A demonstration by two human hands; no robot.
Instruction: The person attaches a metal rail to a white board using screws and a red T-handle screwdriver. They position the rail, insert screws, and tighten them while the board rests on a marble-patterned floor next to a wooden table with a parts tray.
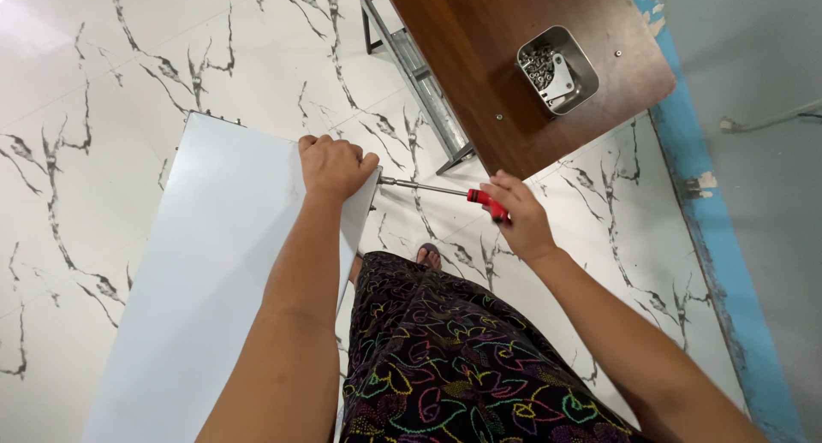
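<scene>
Left hand (pixel 334 165): fingers curled tight over the top corner of the white panel (pixel 214 272), which stands tilted on the marble floor (pixel 77 83) | Right hand (pixel 518 216): fingers wrapped round the red-handled screwdriver (pixel 445 190), tip at the panel's edge | Risk: tip likely slips if the panel shifts | Beyond: metal tray of screws (pixel 556 71) on the brown tabletop (pixel 479 32).

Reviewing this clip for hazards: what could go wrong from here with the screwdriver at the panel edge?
1. The screwdriver tip sits right beside the left hand gripping the white panel; a slip could jab the fingers.
2. The right hand holds only the far end of the red handle, so the long shaft may wobble off.
3. A sandalled foot lies below the panel's corner; a dropped panel could hit it.
</scene>
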